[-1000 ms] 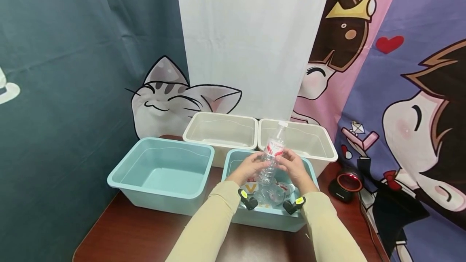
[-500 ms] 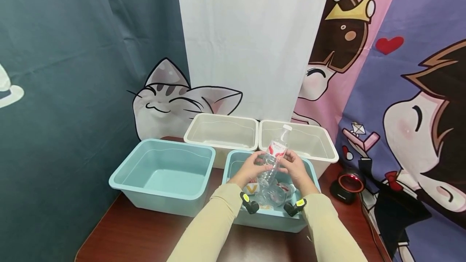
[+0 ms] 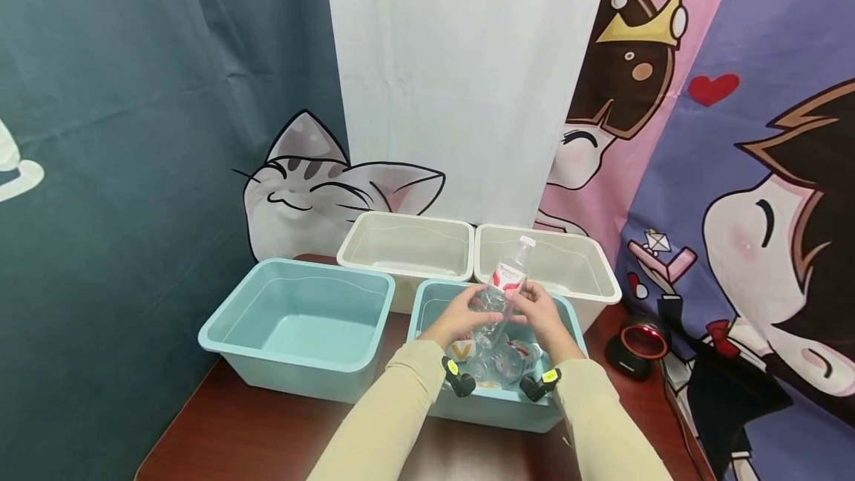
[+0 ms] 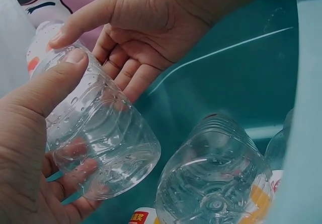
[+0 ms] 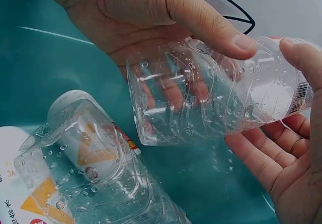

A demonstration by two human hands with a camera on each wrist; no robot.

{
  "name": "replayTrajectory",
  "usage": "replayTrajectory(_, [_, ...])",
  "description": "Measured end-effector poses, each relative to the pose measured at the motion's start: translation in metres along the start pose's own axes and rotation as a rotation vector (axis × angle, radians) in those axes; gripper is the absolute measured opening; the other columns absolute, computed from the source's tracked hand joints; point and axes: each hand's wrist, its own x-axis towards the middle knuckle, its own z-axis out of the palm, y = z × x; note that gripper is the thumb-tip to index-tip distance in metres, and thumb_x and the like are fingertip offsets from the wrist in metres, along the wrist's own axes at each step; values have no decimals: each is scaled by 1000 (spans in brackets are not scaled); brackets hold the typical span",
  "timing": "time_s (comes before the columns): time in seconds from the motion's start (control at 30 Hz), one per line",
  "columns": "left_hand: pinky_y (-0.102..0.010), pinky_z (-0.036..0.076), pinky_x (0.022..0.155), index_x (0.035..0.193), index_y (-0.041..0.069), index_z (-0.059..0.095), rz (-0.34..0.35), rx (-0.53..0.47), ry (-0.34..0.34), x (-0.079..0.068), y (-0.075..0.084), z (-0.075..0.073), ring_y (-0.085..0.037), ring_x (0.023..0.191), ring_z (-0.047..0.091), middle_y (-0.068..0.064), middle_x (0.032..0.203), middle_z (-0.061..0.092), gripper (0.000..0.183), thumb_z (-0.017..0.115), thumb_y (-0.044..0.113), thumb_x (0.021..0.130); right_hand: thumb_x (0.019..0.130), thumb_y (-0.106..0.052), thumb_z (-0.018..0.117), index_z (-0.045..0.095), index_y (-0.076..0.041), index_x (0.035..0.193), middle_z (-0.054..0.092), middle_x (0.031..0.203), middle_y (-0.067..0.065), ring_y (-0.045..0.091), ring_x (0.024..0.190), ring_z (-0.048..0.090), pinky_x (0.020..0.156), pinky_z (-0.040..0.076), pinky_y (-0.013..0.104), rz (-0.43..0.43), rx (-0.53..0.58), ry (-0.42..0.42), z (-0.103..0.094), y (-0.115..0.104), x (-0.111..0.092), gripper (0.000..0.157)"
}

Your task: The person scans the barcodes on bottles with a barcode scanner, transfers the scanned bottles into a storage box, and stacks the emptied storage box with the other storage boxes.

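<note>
A clear plastic bottle (image 3: pixel 506 277) with a white and red label and a white cap leans to the right over the near right blue bin (image 3: pixel 427 295). My left hand (image 3: pixel 461 316) grips its ribbed lower body, thumb on the near side and fingers behind. From the other side my right hand (image 3: pixel 541 314) holds it near the label, its thumb by the label's edge in the right wrist view. Droplets cling to the bottle's wall (image 5: pixel 201 98). Beneath it in the bin lies another clear bottle (image 4: pixel 211 183), beside a white item with a yellow V (image 3: pixel 462 349).
A second blue bin (image 3: pixel 300 362) stands at the left. Two cream bins (image 3: pixel 404 273) (image 3: pixel 594 292) stand side by side behind. A black device with a red ring (image 3: pixel 637 344) sits at the right of the brown table (image 3: pixel 267 429), against printed curtains.
Over the last second the bottle has tipped further to the right and sunk slightly in view. Both hands have moved a little with it, still holding it.
</note>
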Motion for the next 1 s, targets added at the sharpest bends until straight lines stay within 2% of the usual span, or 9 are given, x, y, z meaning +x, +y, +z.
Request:
replayTrajectory(0.23, [-40,59,70,153,19,42,-25,28,-15,1,1,1,-26,102,62,-11,129,56,81,81,41,85,95,-29,72,43,3,137,58,112,10,14,90,63,77,62,32,27,-56,21,1,2,3,60])
replayTrajectory(0.53, [-38,57,69,152,21,43,-28,43,-6,2,-2,2,-25,102,61,-9,128,57,82,81,46,84,95,-25,71,43,3,136,58,111,10,15,91,62,77,62,33,34,-61,27,1,1,3,57])
replayTrajectory(0.7, [-41,58,72,153,20,42,-23,41,0,3,-3,3,-28,108,61,-11,133,56,83,80,47,84,95,-27,71,42,0,135,58,112,9,14,92,61,76,62,30,18,-68,35,2,2,1,56])
replayTrajectory(0.83, [-46,59,83,152,18,44,-12,16,5,3,-3,2,-30,115,59,-11,136,57,79,79,42,86,97,-27,70,42,-1,132,57,110,8,14,91,61,74,61,30,-14,-34,35,3,3,1,52])
replayTrajectory(1.0, [-47,59,84,152,14,45,-10,-19,-7,2,-3,1,-31,100,65,-12,129,61,75,77,36,88,98,-29,68,43,0,134,59,111,9,14,90,64,74,61,29,-30,11,29,2,3,1,52])
